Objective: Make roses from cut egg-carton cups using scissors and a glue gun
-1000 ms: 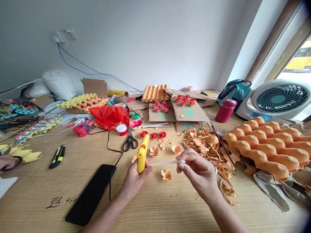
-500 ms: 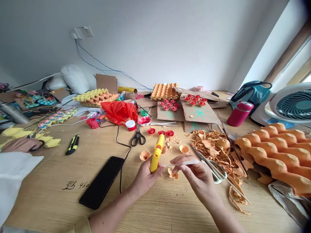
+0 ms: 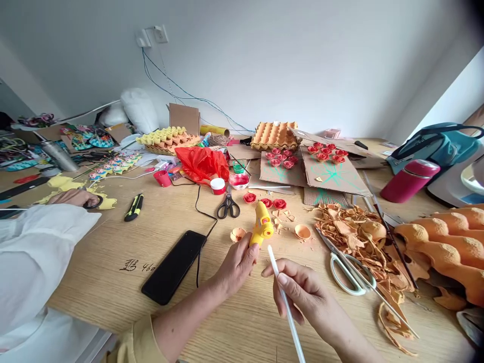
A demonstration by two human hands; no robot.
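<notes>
L hand (image 3: pixel 237 259) wrapped round yellow glue gun (image 3: pixel 261 224); R hand (image 3: pixel 302 290) pinches white stick (image 3: pixel 290 322), tip near gun, not touching, both over table (image 3: pixel 124 239). Beyond: sm. bowl (image 3: pixel 239 187) w/ red paint (image 3: pixel 238 179) inside, white-topped red tub (image 3: pixel 218 187) beside it, contents hidden; basket (image 3: pixel 163 150) w/ yellow & orange egg trays (image 3: pixel 164 135).
</notes>
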